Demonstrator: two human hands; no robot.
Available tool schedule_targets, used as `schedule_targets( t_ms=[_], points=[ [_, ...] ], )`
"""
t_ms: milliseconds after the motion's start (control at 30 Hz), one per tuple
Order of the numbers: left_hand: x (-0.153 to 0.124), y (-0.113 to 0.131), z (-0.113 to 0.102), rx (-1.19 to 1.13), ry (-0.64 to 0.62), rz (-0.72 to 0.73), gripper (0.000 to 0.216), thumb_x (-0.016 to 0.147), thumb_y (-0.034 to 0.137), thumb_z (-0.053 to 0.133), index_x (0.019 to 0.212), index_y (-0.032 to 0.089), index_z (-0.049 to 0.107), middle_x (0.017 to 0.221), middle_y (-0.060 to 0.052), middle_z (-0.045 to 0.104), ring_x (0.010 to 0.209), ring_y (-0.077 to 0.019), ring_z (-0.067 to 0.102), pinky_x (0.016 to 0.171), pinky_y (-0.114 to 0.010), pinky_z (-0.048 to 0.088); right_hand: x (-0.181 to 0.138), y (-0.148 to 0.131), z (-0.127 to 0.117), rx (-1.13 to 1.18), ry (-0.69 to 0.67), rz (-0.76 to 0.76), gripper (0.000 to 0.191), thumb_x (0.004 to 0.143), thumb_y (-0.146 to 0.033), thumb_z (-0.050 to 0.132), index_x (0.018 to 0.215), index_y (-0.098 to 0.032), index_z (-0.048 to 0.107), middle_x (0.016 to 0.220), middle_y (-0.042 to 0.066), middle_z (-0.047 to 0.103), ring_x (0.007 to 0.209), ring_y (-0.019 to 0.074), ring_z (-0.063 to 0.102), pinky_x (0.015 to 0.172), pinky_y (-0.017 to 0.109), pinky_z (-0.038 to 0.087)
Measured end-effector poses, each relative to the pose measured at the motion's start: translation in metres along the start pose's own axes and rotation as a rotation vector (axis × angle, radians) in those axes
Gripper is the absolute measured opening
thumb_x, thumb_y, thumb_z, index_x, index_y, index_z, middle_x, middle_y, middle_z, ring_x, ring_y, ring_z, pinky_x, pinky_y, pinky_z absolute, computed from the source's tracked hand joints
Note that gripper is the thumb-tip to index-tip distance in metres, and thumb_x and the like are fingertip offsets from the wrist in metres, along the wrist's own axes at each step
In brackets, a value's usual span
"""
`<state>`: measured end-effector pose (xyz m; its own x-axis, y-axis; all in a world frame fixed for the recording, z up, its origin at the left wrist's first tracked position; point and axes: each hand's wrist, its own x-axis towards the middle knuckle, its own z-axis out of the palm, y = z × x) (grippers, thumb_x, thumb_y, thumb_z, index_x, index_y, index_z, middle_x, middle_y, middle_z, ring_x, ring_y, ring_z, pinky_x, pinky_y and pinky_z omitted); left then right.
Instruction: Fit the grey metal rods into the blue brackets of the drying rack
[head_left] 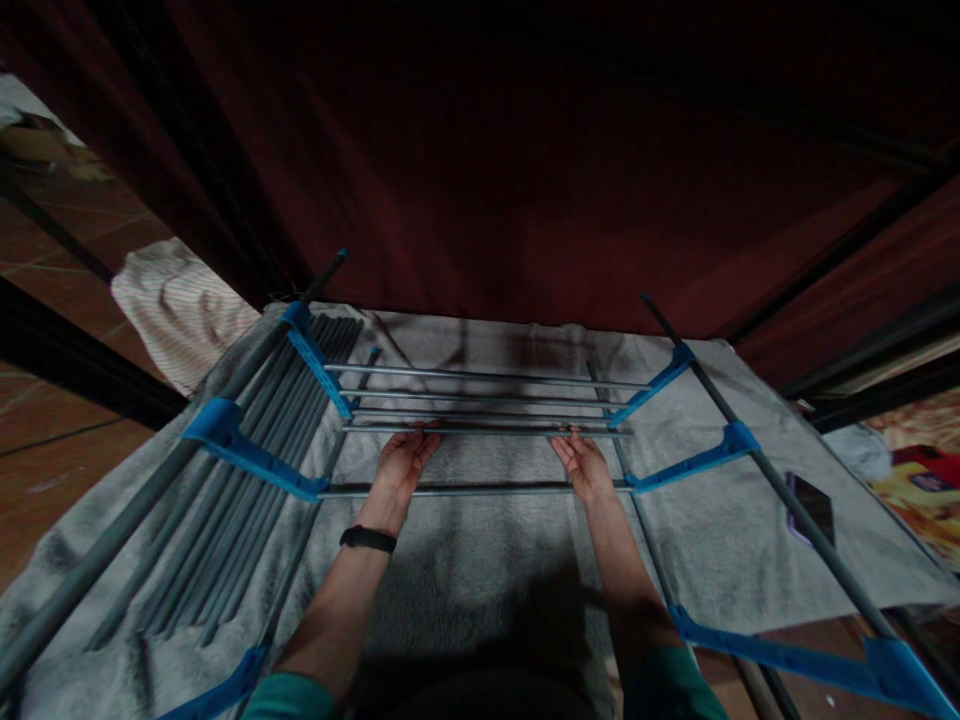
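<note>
A half-built drying rack of grey metal rods (480,378) and blue plastic brackets (319,360) stands over a grey blanket (465,570). My left hand (403,462) and my right hand (582,462) reach forward, palms turned inward, fingertips at the nearest rod (487,431) of the upper group. Each hand's fingers curl round that rod near its ends. A single lower rod (472,490) crosses over both wrists. My left wrist wears a black band (367,539).
A bundle of loose grey rods (247,480) lies on the blanket at the left. A dark phone (811,506) lies at the right. Long grey side poles (780,480) run diagonally. A dark red curtain (525,180) hangs behind; a striped cloth (180,305) lies on the tiled floor.
</note>
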<state>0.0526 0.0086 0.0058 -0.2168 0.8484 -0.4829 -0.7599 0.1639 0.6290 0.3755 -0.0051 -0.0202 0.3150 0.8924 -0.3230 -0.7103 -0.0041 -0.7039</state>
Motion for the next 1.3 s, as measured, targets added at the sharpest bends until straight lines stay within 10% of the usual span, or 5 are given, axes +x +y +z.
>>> schedule_targets(
  t_ms=[1000, 1300],
  points=[
    [-0.003, -0.002, -0.004, -0.062, -0.043, 0.139, 0.018, 0.097, 0.019, 0.046, 0.090, 0.015, 0.062, 0.084, -0.006, 0.070, 0.076, -0.0149, 0.070, 0.084, -0.036, 0.057, -0.002, 0.005, -0.005, -0.042, -0.034, 0.019, 0.022, 0.074, -0.014, 0.080, 0.066, -0.020, 0.061, 0.080, 0.000, 0.074, 0.087, 0.0172, 0.073, 0.104, 0.044, 0.054],
    [0.003, 0.015, -0.010, -0.184, 0.119, 0.257, 0.031, 0.101, 0.032, 0.035, 0.086, 0.018, 0.059, 0.079, -0.006, 0.071, 0.078, -0.0160, 0.071, 0.083, -0.033, 0.054, -0.001, 0.004, -0.005, -0.040, -0.028, 0.012, 0.013, 0.076, -0.017, 0.079, 0.076, -0.021, 0.067, 0.084, 0.000, 0.075, 0.086, 0.0158, 0.072, 0.103, 0.043, 0.055]
  ],
)
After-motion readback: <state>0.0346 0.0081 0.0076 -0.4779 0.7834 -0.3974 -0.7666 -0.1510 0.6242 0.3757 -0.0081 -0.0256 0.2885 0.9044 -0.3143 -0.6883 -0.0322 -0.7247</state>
